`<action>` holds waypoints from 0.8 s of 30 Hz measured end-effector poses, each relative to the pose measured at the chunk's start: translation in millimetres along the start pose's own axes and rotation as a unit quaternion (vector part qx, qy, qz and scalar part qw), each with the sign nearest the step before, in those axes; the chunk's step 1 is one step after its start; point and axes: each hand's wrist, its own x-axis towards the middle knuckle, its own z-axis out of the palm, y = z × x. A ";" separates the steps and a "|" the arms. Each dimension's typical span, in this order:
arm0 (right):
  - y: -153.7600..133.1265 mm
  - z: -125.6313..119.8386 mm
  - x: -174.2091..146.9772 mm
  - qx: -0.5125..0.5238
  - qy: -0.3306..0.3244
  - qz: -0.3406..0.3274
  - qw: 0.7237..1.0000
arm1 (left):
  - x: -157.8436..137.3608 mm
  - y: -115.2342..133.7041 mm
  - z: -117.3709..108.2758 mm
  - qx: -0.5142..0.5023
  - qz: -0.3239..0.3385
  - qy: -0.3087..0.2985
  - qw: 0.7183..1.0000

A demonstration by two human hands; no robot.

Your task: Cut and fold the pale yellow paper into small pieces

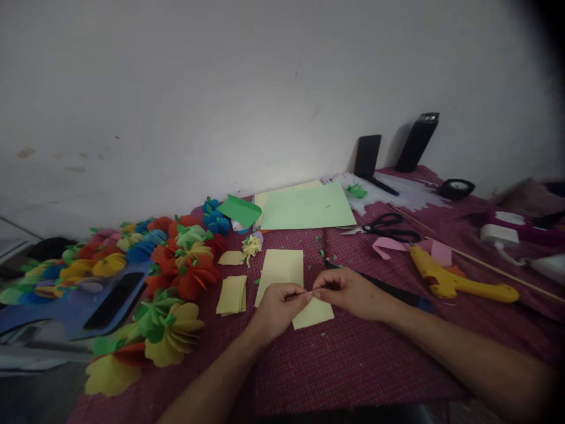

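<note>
A small piece of pale yellow paper (314,315) lies under my fingertips, near the middle of the table. My left hand (279,309) pinches the paper's upper edge from the left. From the right, my right hand (355,292) pinches the same edge, and the fingertips of both hands meet there. Just behind them lies a larger yellow paper sheet (282,268). To the left are a stack of cut yellow paper rectangles (232,294), a rounded yellow piece (231,258) and a small heap of curled yellow strips (251,246).
Many colourful paper flowers (194,274) crowd the left side, beside a dark phone (115,300). Light green sheets (306,207) lie at the back. Black-handled scissors (384,227), a yellow glue gun (459,282), a thin stick (485,264) and black tape (457,188) are on the right.
</note>
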 end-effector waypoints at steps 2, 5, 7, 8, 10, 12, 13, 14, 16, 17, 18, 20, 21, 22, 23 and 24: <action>0.9 1.0 -0.3 -0.019 -0.002 0.000 1.000 | -1.6 2.2 0.6 0.028 0.017 -0.011 0.999; 2.1 2.2 -0.9 -0.030 -0.011 0.004 0.999 | -4.1 5.2 -0.7 0.056 0.025 -0.029 0.998; 1.8 1.9 -1.1 -0.023 -0.015 0.010 1.000 | -5.4 7.3 -2.7 0.066 0.024 -0.041 0.997; 1.4 1.0 -1.1 -0.015 -0.015 0.014 1.000 | -5.8 8.2 -3.9 0.068 0.024 -0.044 0.996; 0.4 -2.8 -0.7 0.009 -0.018 0.021 1.000 | -6.1 9.4 -7.0 0.071 0.023 -0.045 0.996; 0.0 -9.4 0.0 0.030 -0.020 0.027 0.999 | -5.8 9.7 -10.6 0.073 0.019 -0.041 0.996; 0.2 -13.5 0.5 0.035 -0.018 0.028 0.999 | -5.6 9.5 -12.6 0.074 0.016 -0.036 0.997; 0.4 -17.7 1.0 0.036 -0.014 0.028 0.999 | -5.4 9.1 -14.5 0.074 0.014 -0.031 0.997; 0.6 -24.5 1.9 0.035 -0.001 0.025 0.999 | -5.1 8.1 -17.4 0.074 0.009 -0.022 0.997; 0.3 -26.3 2.2 0.034 0.005 0.021 0.999 | -5.1 7.5 -18.2 0.073 0.009 -0.019 0.997; -0.4 -26.5 2.2 0.031 0.008 0.016 0.999 | -5.3 7.0 -18.4 0.073 0.009 -0.021 0.997; -2.2 -22.1 1.8 0.024 -0.005 0.003 1.000 | -5.7 6.3 -17.0 0.073 0.010 -0.030 0.997; -3.0 -18.1 1.4 0.019 -0.017 -0.003 1.000 | -5.9 6.1 -15.7 0.075 0.012 -0.036 0.996; -3.4 -13.5 1.0 0.017 -0.029 -0.007 0.999 | -6.0 6.1 -14.3 0.077 0.014 -0.042 0.996; -3.4 -8.9 0.6 0.014 -0.037 -0.009 0.999 | -6.1 6.1 -12.9 0.080 0.015 -0.045 0.996; -3.0 -5.1 0.3 0.012 -0.037 -0.007 0.999 | -6.0 6.1 -11.7 0.083 0.016 -0.048 0.995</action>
